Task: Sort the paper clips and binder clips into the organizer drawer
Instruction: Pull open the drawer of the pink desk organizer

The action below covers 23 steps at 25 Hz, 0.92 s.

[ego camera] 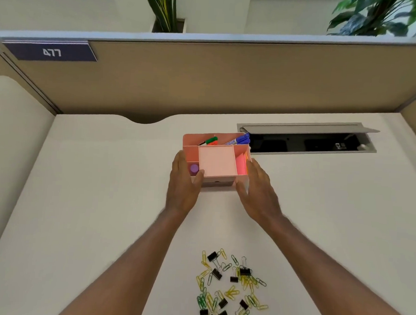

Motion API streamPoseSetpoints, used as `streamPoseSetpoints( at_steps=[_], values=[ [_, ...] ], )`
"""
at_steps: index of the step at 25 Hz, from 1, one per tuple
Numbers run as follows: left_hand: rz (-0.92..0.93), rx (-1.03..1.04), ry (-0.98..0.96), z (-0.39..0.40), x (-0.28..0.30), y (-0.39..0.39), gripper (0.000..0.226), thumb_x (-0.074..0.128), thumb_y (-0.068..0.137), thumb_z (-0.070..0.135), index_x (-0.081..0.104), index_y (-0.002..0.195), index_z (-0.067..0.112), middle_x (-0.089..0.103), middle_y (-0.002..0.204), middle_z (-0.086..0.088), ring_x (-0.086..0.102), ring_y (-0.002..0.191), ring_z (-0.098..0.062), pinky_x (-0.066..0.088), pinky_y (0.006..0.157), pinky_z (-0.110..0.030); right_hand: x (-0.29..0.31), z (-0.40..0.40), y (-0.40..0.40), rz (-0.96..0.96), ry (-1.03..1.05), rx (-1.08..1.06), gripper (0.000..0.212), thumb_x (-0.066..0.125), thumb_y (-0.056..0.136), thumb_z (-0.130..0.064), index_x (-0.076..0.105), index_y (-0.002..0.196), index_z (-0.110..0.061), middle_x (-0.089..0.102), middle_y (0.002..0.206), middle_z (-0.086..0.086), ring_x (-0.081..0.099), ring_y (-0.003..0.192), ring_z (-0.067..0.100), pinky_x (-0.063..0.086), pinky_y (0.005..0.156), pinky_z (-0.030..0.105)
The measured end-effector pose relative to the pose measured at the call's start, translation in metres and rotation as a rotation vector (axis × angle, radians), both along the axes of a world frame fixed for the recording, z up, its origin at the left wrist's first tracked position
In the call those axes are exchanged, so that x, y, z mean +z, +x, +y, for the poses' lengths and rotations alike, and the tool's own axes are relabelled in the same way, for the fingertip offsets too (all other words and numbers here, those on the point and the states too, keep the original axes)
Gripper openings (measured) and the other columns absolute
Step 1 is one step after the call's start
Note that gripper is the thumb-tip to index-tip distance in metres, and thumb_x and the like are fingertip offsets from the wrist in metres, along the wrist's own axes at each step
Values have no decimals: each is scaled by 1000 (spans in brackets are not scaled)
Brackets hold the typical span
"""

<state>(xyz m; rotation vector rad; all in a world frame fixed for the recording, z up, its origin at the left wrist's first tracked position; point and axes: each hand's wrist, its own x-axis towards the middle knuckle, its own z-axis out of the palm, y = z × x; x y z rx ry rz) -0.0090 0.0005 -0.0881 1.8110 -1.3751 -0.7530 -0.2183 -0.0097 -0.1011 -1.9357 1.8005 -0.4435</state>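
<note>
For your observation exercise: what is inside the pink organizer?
The pink organizer holds markers at the back, sticky notes on the right, a purple cap on the left. The drawer's inside is hidden.

Only a couple of readable bits here. The dark blue nameplate (50,51) clipped to the top of the cubicle partition (230,81) said "477" in white. The blue marker (238,141) in the pink organizer (242,177) had white lettering, something like "CHOC", but it was partly hidden.
</note>
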Motion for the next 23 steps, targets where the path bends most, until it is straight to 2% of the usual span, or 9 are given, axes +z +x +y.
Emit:
streamPoseSetpoints(
  at_steps=[4,7,9,11,14,17,20,23],
  values=[
    [134,25,45,1,-8,-1,67,61,98,40,24,153,33,44,151,9,46,137,-12,52,105,-36,-10,-1,3,-109,-2,-31,68,52,104,-39,15,160,-28,21,168,-4,27,151,19,48,104,42],
    [224,68,51,1,-13,0,69,64,97,40,27,154,33,48,150,11,49,135,-10,51,105,-33,-10,1,10,-333,-10,-90,63,53,104,-33,19,158,-34,30,162,-7,38,143,13,50,102,37],
    [278,103,79,3,-11,1,73,66,96,36,26,156,31,46,153,9,48,132,-6,49,97,-16,-7,6,18,-562,24,-255,60,55,103,-27,26,155,-33,36,157,-9,42,135,7,48,100,29],
    [314,121,106,5,-8,1,74,67,96,33,25,157,30,44,153,10,44,126,0,41,81,1,-2,14,27,-791,110,-516,57,57,101,-22,32,152,-28,42,152,-7,49,130,9,48,95,22],
    [338,116,95,8,-8,1,72,67,96,33,27,156,32,43,140,21,43,122,2,39,71,7,-6,24,41,-1184,383,-830,48,57,99,-14,44,145,-17,56,138,6,60,119,19,53,96,33],
    [330,109,97,9,-11,3,71,66,96,37,26,156,34,42,143,23,42,123,3,39,81,2,-7,29,57,-1357,672,-812,30,61,98,-14,61,127,-9,65,122,7,67,111,22,56,90,35],
    [318,102,103,8,-15,6,74,66,95,43,25,157,36,41,155,14,42,129,1,42,96,-17,1,26,69,-1467,736,-763,16,66,96,-19,67,111,-15,69,116,4,67,111,21,54,90,34],
    [326,106,106,8,-16,5,75,66,95,44,25,157,35,40,156,11,40,131,0,42,99,-23,8,18,75,-1551,740,-800,13,66,96,-20,68,108,-15,70,114,4,67,109,20,52,95,35]
  ],
)
